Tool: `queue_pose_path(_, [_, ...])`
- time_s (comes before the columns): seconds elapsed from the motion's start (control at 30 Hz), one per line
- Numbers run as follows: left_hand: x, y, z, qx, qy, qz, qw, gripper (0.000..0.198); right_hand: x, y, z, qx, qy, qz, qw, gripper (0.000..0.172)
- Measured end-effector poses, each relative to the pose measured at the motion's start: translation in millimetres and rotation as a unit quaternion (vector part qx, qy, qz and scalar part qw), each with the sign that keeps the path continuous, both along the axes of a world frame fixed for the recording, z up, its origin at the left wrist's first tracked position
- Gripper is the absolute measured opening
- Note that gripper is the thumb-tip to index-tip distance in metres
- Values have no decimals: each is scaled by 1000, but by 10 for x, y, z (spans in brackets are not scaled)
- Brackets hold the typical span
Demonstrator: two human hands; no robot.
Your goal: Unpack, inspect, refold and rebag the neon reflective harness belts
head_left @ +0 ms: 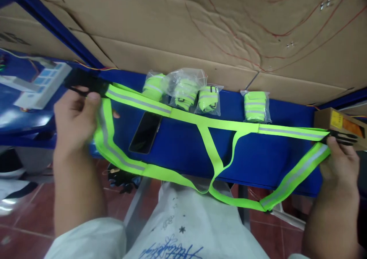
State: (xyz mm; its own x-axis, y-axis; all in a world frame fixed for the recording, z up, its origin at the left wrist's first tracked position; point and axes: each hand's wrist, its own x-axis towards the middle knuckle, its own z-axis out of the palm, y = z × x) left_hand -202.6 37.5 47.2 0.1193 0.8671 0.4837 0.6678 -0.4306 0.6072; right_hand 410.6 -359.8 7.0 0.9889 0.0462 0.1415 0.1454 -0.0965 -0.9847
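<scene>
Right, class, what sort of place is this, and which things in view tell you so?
Probably a small packing workbench. Bagged neon strap rolls line a blue table, cardboard covers the wall behind, and the left hand and right hand stretch a reflective harness.

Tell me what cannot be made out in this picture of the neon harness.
1. Head view, left buckle of the neon harness: motion-blurred, partly covered by the left hand.
2. Head view, right buckle: its base hidden by the right hand.
3. Head view, phone: top corner under the harness.
4. Head view, cardboard box: cut off by the right edge.
5. Head view, white device at left: blurred, labels unreadable.
</scene>
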Motion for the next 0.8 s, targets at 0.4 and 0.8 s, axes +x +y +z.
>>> queue_pose_path(0.4, [695, -381, 19, 99, -77, 55, 990, 66, 120, 283, -133, -117, -154, 14, 981, 35])
queue_pose_path(0.8, [2019, -1640, -126, 151, 119, -149, 970, 54, -2072, 954, 203, -368, -444, 307, 757, 89])
